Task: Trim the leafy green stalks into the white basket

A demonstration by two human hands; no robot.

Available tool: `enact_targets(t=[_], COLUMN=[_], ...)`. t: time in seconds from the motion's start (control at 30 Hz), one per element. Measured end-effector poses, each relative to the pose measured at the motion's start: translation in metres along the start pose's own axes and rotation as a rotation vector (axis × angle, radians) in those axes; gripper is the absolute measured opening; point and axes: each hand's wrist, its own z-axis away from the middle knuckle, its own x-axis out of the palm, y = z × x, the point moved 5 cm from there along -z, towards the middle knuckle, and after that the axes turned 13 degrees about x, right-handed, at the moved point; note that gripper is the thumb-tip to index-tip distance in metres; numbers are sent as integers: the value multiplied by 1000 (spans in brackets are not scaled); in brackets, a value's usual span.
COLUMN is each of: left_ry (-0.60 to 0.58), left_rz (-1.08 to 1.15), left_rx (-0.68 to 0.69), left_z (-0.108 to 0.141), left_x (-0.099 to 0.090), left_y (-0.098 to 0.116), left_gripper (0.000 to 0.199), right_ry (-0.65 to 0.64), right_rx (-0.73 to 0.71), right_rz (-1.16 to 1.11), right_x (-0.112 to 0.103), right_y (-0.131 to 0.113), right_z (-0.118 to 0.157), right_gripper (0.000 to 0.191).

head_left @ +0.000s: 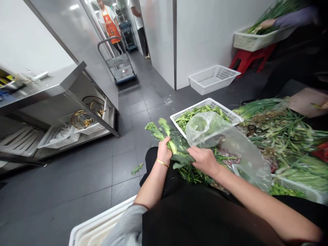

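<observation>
Bright ceiling lights (74, 7) glare off the steel wall (77, 51); the edges bow with wide-angle distortion; shadows pool under the shelving (89, 112).

- The left hand (164, 152) hides part of the leafy green stalk (160, 128), lower centre.
- A clear plastic bag (217, 143) covers much of the white basket (205, 109).
- The upper right edge cuts off a co-worker's arm (289, 22).
- The bottom edge cuts off a white crate (99, 225).

Head-worn camera looks forward and down from close above the person's left hand (164, 151) and right hand (203, 160), toward a tiled corridor (151, 99) beyond.
</observation>
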Motion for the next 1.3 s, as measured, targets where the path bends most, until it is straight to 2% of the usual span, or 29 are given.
enact_targets(t=[0.07, 0.1, 0.17, 0.23, 0.3, 0.37, 0.4, 0.47, 0.53, 0.6, 0.67, 0.73, 0.77, 0.83, 0.87, 0.9, 0.93, 1.03, 1.07, 1.13, 1.2, 1.3], left_ry=[83, 83, -20, -162, -267, -333, -351, -347, -312, -268, -223, -143, -114, -109, -140, -194, -259, -432, -477, -535, -526, -390], left_rz=[31, 17, -68, -140, -165, -168, -174, -201, -230, -259, -274, -269, -262, -231, -202, -164, -118, 5, 16, -8, -89, -248], left_rx=[63, 85, 65, 14, -27, -31, -22, 29, 118, 187, 146, 50, 3, -54, -75, -103, -137, -244, -277, -305, -242, -70], left_z=[-13, -16, -15, -2, 17, 36, 43, 53, 57, 58, 57, 53, 51, 45, 42, 41, 41, 47, 50, 56, 58, 58], left_x=[-6, -8, -7, -2, 5, 14, 18, 24, 28, 30, 30, 29, 29, 30, 31, 32, 33, 35, 35, 36, 37, 34], left_y=[13, 19, 26, 26, 22, 19, 17, 15, 13, 11, 5, -1, -1, 2, 4, 6, 7, 2, -1, -8, -9, -3], left_gripper=[26, 27, 31, 37, 42, 41, 39, 34, 31, 30, 31, 32, 34, 38, 41, 43, 45, 44, 45, 47, 48, 52], right_ry=[-17, -53, -136, -160, -82, -28, -40, -121, -166, -105, 49, 191, 210, 137, 76, 31, 13, -25, -67, -159, -158, -110], right_rx=[-54, -51, -8, 67, 242, 517, 653, 821, 863, 822, 714, 510, 378, 133, 67, 75, 161, 580, 674, 760, 829, 930], right_rz=[-57, -86, -152, -274, -478, -696, -779, -864, -854, -765, -621, -490, -459, -483, -529, -589, -662, -909, -980, -1082, -1120, -1233], right_x=[0, 0, -2, -11, -25, -31, -29, -19, -10, -6, -10, -19, -22, -24, -24, -24, -25, -21, -19, -13, -8, 4], right_y=[-3, -3, 1, 9, 23, 39, 44, 49, 49, 49, 46, 32, 23, 5, 0, 2, 9, 40, 46, 49, 50, 49], right_z=[15, 19, 21, 12, -7, -27, -36, -52, -61, -62, -54, -39, -31, -16, -12, -11, -13, -31, -39, -53, -62, -64], right_gripper=[21, 30, 59, 74, 61, 35, 31, 36, 37, 30, 23, 17, 15, 15, 15, 16, 17, 21, 26, 37, 40, 39])
